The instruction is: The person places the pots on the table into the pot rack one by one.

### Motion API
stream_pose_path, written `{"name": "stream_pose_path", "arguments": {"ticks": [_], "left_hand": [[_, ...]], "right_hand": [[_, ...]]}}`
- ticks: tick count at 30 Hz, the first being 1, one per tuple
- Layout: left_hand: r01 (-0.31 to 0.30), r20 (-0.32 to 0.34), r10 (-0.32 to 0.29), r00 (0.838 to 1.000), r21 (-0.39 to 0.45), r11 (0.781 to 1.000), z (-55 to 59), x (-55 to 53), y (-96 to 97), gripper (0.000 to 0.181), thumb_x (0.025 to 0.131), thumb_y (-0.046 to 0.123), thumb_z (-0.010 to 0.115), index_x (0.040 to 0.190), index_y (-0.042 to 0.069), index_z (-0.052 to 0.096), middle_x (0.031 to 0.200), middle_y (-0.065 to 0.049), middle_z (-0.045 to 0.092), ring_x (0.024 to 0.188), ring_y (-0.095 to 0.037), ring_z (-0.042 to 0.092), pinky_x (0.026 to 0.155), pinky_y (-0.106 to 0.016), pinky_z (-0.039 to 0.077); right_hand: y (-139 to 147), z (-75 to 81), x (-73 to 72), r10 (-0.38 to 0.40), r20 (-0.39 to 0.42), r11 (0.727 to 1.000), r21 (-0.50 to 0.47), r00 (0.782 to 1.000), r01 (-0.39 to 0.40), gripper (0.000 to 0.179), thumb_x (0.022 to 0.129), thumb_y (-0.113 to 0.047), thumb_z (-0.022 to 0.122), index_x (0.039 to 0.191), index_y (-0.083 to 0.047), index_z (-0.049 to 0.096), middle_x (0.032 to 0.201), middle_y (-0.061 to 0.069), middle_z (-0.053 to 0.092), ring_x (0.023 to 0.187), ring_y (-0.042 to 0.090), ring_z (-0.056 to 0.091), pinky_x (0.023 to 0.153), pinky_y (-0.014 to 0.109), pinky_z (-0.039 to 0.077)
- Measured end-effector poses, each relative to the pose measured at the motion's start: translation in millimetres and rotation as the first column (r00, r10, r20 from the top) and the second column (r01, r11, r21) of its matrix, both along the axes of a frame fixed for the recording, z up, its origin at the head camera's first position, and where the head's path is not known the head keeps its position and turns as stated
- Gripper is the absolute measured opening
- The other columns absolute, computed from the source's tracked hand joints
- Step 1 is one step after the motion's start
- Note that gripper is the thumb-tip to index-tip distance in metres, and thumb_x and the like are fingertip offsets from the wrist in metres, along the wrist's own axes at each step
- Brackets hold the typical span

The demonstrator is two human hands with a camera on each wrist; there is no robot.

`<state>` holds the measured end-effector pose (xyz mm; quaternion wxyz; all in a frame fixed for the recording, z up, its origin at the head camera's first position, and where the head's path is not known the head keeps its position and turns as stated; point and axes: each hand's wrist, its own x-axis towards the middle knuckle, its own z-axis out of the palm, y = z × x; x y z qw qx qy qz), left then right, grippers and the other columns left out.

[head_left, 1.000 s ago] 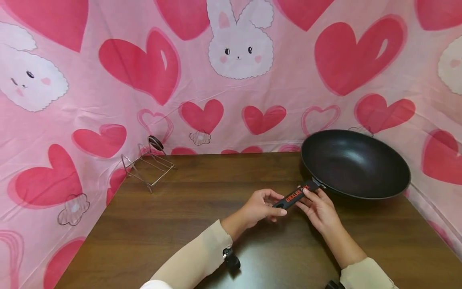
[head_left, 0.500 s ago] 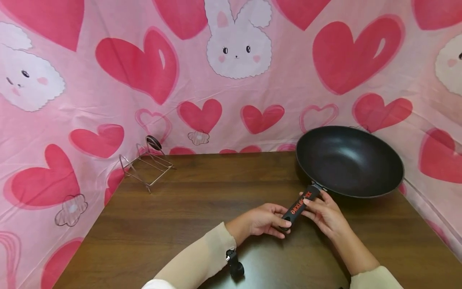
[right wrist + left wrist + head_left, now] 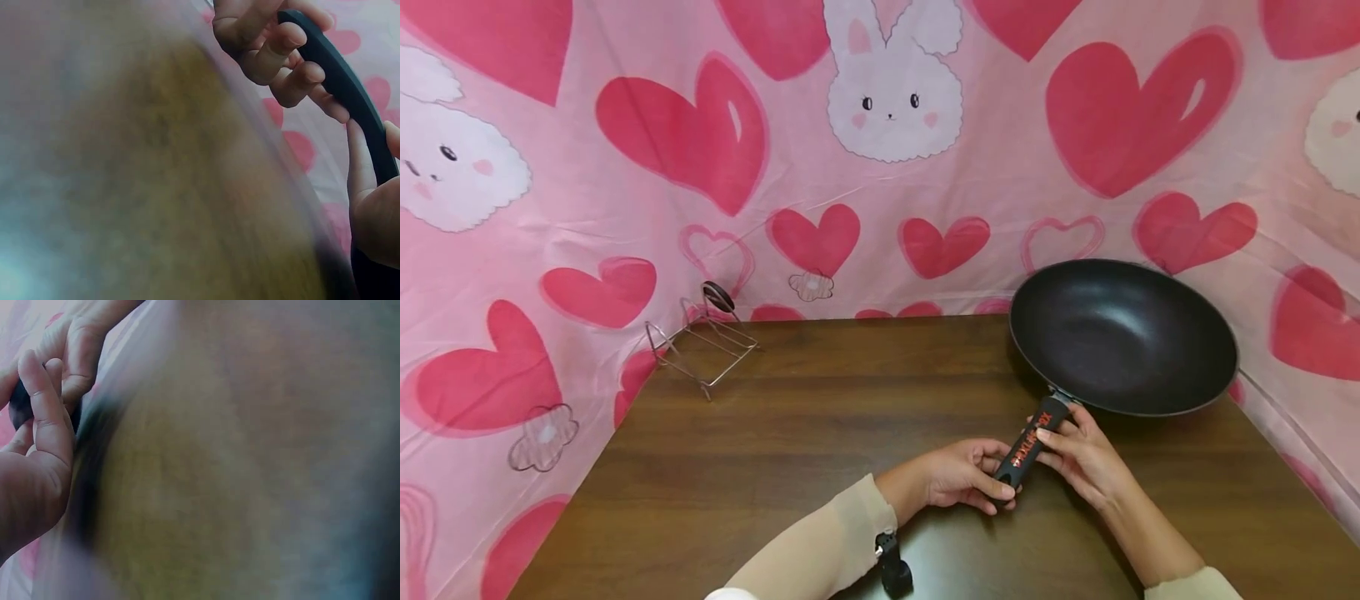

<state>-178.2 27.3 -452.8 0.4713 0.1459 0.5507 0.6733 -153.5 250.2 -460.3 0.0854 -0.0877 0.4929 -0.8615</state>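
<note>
A large black frying pan (image 3: 1120,333) with a deep round bowl stands at the back right in the head view, its handle (image 3: 1033,442) pointing toward the person. Red lettering runs along the handle's upper face. My left hand (image 3: 962,477) pinches the handle's free end, thumb on top and fingers beneath. Closer to the bowl, my right hand (image 3: 1086,454) grips the handle between thumb and fingers. In the right wrist view the dark curved handle (image 3: 340,75) spans both hands. Most of the handle is hidden behind fingers in the left wrist view.
A wire rack (image 3: 703,350) with a dark round knob or lid piece on its back stands at the table's back left. The brown wooden table (image 3: 820,392) meets a pink heart-and-rabbit cloth (image 3: 880,192) at the back and sides.
The handle has swung toward the person and now points more steeply down the view. My left hand has moved right and nearer with its end; the pan's bowl has shifted slightly left.
</note>
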Motion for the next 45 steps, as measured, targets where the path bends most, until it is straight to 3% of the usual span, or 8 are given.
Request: {"name": "stream_pose_path", "arguments": {"ticks": [14, 20, 25, 29, 34, 37, 40, 45], "left_hand": [[0.011, -0.041, -0.006, 0.999, 0.143, 0.99, -3.4, 32.2, 0.0, 0.054, 0.081, -0.03, 0.054, 0.124, 0.004, 0.053, 0.092, -0.005, 0.064, 0.073, -0.018, 0.066, 0.066, -0.038, 0.059], [-0.006, -0.109, 0.019, 0.994, 0.121, 0.993, 1.4, 40.7, -1.3, 0.061, 0.074, -0.032, 0.059, 0.121, 0.005, 0.052, 0.088, -0.005, 0.064, 0.068, -0.018, 0.066, 0.062, -0.038, 0.059], [-0.047, -0.178, 0.062, 0.982, 0.09, 0.995, 4.6, 44.1, -5.0, 0.056, 0.075, -0.028, 0.064, 0.12, 0.004, 0.052, 0.088, -0.006, 0.066, 0.071, -0.021, 0.069, 0.061, -0.04, 0.059], [-0.142, -0.269, 0.148, 0.952, 0.045, 0.989, 7.6, 50.2, -5.1, 0.054, 0.076, -0.019, 0.071, 0.121, 0.005, 0.052, 0.088, -0.004, 0.068, 0.07, -0.018, 0.068, 0.058, -0.038, 0.059], [-0.249, -0.445, 0.218, 0.868, -0.012, 0.968, 9.1, 57.2, -3.1, 0.057, 0.076, -0.008, 0.079, 0.124, 0.005, 0.051, 0.088, -0.002, 0.069, 0.066, -0.01, 0.067, 0.052, -0.033, 0.058], [-0.257, -0.506, 0.217, 0.835, -0.009, 0.966, 7.0, 59.1, -3.1, 0.06, 0.076, -0.008, 0.079, 0.126, 0.005, 0.05, 0.09, -0.002, 0.069, 0.066, -0.007, 0.067, 0.052, -0.031, 0.057], [-0.246, -0.536, 0.211, 0.818, 0.006, 0.969, 3.9, 61.1, -4.1, 0.062, 0.078, -0.009, 0.077, 0.13, 0.007, 0.048, 0.093, -0.003, 0.07, 0.065, -0.007, 0.067, 0.052, -0.03, 0.057], [-0.261, -0.51, 0.251, 0.823, 0.055, 0.964, -0.3, 65.1, -6.0, 0.063, 0.08, -0.014, 0.071, 0.133, 0.009, 0.045, 0.098, -0.008, 0.07, 0.066, -0.008, 0.067, 0.054, -0.031, 0.058]], "right_hand": [[0.3, 16.6, 19.0, 0.041, -0.176, 0.988, 0.151, 0.983, -0.014, 0.053, 0.09, 0.018, 0.049, 0.132, -0.011, 0.034, 0.112, 0.008, 0.064, 0.096, 0.02, 0.067, 0.075, 0.04, 0.058], [-5.4, 21.0, 22.1, 0.084, -0.24, 0.987, 0.153, 0.967, -0.047, 0.052, 0.088, 0.02, 0.049, 0.13, -0.009, 0.036, 0.11, 0.008, 0.064, 0.094, 0.02, 0.067, 0.071, 0.04, 0.059], [-12.1, 24.4, 23.0, 0.048, -0.248, 0.969, 0.247, 0.968, 0.015, 0.054, 0.085, 0.019, 0.055, 0.13, -0.006, 0.036, 0.106, 0.005, 0.065, 0.089, 0.017, 0.068, 0.066, 0.04, 0.059], [-18.3, 29.9, 21.5, -0.003, -0.25, 0.926, 0.364, 0.968, 0.097, 0.06, 0.083, 0.017, 0.062, 0.132, -0.003, 0.034, 0.106, 0.007, 0.064, 0.089, 0.016, 0.068, 0.063, 0.041, 0.059], [-29.1, 42.2, 20.3, -0.041, -0.264, 0.876, 0.454, 0.964, 0.162, 0.068, 0.081, 0.014, 0.068, 0.136, 0.006, 0.03, 0.106, 0.012, 0.064, 0.09, 0.016, 0.068, 0.063, 0.041, 0.059], [-34.5, 47.1, 20.6, -0.038, -0.272, 0.849, 0.499, 0.961, 0.175, 0.071, 0.08, 0.013, 0.071, 0.138, 0.008, 0.03, 0.107, 0.009, 0.064, 0.09, 0.017, 0.067, 0.062, 0.041, 0.058], [-39.3, 49.3, 20.7, -0.022, -0.281, 0.82, 0.543, 0.959, 0.178, 0.073, 0.079, 0.011, 0.073, 0.139, 0.007, 0.032, 0.11, 0.013, 0.064, 0.089, 0.02, 0.067, 0.061, 0.041, 0.058], [-47.8, 52.8, 19.2, 0.003, -0.285, 0.785, 0.595, 0.959, 0.174, 0.077, 0.078, 0.007, 0.076, 0.141, 0.005, 0.033, 0.114, 0.027, 0.06, 0.088, 0.021, 0.068, 0.062, 0.04, 0.059]]}}
